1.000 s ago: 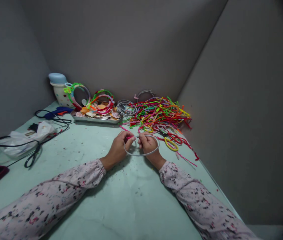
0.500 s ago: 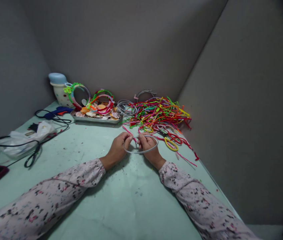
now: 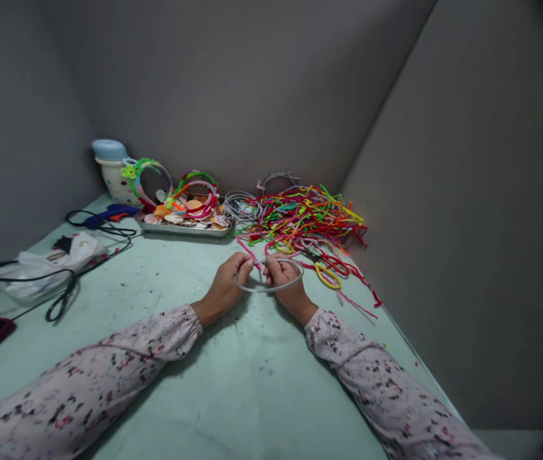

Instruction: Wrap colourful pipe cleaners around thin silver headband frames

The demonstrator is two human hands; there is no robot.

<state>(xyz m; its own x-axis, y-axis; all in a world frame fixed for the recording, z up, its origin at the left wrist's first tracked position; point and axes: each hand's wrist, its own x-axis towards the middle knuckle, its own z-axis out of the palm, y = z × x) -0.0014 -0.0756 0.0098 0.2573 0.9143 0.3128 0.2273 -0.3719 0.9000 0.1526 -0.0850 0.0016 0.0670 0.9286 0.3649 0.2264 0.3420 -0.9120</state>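
Note:
A thin grey ring (image 3: 266, 291), wire-like, is held in the air above the table between both hands. My left hand (image 3: 228, 279) pinches its far left part. On the other side my right hand (image 3: 288, 281) grips the far right part, fingers closed. A pink pipe cleaner (image 3: 246, 246) runs from the table side toward my left fingertips; whether I hold it is hard to tell. Just beyond my right hand lie yellow- and red-handled scissors (image 3: 328, 276), partly among loose pipe cleaners.
Behind the hands stands a metal tray (image 3: 185, 231) of shells with wrapped rings (image 3: 153, 185) on it. Grey wire rings (image 3: 241, 207) lie beside a heap of coloured pipe cleaners (image 3: 307, 214). At left are a cup (image 3: 113, 172), a plastic bag (image 3: 51, 265) and a black cord (image 3: 63, 300).
The grey ring has tilted very slightly, its near edge a touch higher. Both hands hold nearly the same place and grip.

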